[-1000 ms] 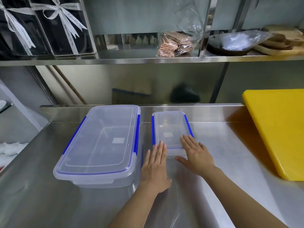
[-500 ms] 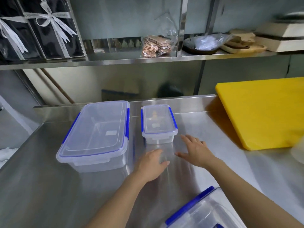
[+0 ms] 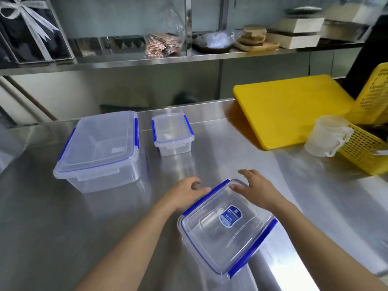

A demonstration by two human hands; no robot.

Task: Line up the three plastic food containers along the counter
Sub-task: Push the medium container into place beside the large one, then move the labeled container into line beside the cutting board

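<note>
Three clear plastic containers with blue clips stand on the steel counter (image 3: pixel 231 148). The large container (image 3: pixel 98 148) is at the back left, and the small container (image 3: pixel 172 133) sits just to its right. A medium container (image 3: pixel 226 225) with a blue label lies near the front edge, turned at an angle. My left hand (image 3: pixel 186 190) is at its far left corner, fingers curled beside the blue clip. My right hand (image 3: pixel 254 187) rests over its far rim, fingers spread. Neither hand clearly grips it.
A yellow cutting board (image 3: pixel 294 108) leans at the back right. In front of it stand a translucent measuring jug (image 3: pixel 325 135) and a yellow basket (image 3: pixel 369 141). A steel shelf (image 3: pixel 168 59) above holds boxes, bags and wooden boards.
Both hands have drawn back from the small container toward me and now meet the medium container at the front. The view has tilted down and right, bringing that container fully into sight.
</note>
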